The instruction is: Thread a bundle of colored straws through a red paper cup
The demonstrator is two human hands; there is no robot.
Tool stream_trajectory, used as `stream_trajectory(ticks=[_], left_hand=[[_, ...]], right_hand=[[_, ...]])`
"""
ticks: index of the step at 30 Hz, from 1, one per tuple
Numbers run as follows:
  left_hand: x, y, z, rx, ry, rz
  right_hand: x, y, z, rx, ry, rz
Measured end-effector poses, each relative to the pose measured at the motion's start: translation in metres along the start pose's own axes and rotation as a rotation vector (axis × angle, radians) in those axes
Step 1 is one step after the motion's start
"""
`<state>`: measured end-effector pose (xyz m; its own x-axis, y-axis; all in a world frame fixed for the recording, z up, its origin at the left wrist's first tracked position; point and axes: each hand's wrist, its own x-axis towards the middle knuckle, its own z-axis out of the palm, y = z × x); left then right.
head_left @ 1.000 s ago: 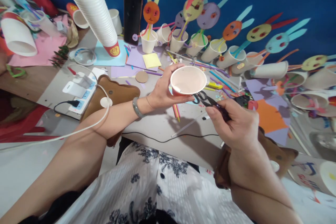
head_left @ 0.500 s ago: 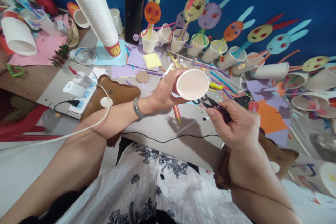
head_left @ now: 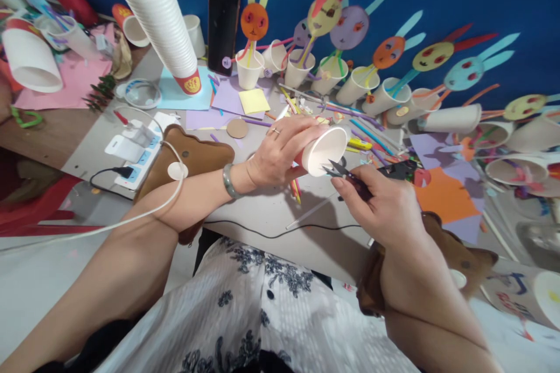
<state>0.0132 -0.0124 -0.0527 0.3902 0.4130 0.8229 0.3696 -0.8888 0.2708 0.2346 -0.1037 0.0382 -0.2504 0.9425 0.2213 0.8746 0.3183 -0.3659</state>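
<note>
My left hand (head_left: 280,151) is wrapped round a white paper cup (head_left: 326,151), whose open mouth faces me and tilts to the right. In my right hand (head_left: 380,201) are dark scissors (head_left: 347,178), their blades parted a little and pointing left. The blade tips overlap the cup's lower right rim in view; whether they touch it I cannot tell. Fingers of my right hand are closed round the handles, which are mostly hidden.
A tall stack of paper cups (head_left: 160,23) stands at the back left by a phone (head_left: 223,29). Rabbit-faced cups (head_left: 298,70) line the wall. A power strip (head_left: 144,157) with a white cable lies left; an orange sheet (head_left: 444,195) lies right.
The cup has turned, its mouth now facing more to the right. My right hand has moved left, bringing the scissors' blades to the cup's rim.
</note>
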Motion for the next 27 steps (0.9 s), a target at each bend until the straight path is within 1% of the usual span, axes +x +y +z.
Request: stream_trajectory(ticks=[5, 11, 14, 18, 20, 23, 25, 27], left_hand=[[0.004, 0.0063, -0.002, -0.033, 0.047, 0.113], [0.0053, 0.0099, -0.003, -0.023, -0.035, 0.131], [0.0039, 0.0104, -0.0032, -0.018, -0.037, 0.123], [0.0019, 0.0095, -0.0046, 0.007, -0.027, 0.051], [0.002, 0.0081, -0.0049, 0.012, 0.008, 0.024], [0.0026, 0.005, -0.0038, 0.019, 0.064, 0.033], [0.0023, 0.003, -0.0027, 0.05, 0.06, 0.038], [0.0013, 0.0019, -0.0022, 0.111, 0.028, 0.026]], right_hand=[[0.0011, 0.0014, 0.0022, 0.03, 0.006, -0.002], [0.0005, 0.0033, 0.0041, 0.087, 0.041, -0.001], [0.0011, 0.0044, 0.0051, 0.102, 0.051, 0.0], [0.0018, 0.0056, 0.006, 0.099, 0.034, 0.028], [0.002, 0.0061, 0.0055, 0.086, 0.031, 0.037], [0.0023, 0.0067, 0.0033, 0.043, 0.001, 0.032], [0.0023, 0.0071, 0.0014, -0.006, -0.041, 0.024], [0.0019, 0.0071, -0.0002, -0.081, -0.066, 0.017]])
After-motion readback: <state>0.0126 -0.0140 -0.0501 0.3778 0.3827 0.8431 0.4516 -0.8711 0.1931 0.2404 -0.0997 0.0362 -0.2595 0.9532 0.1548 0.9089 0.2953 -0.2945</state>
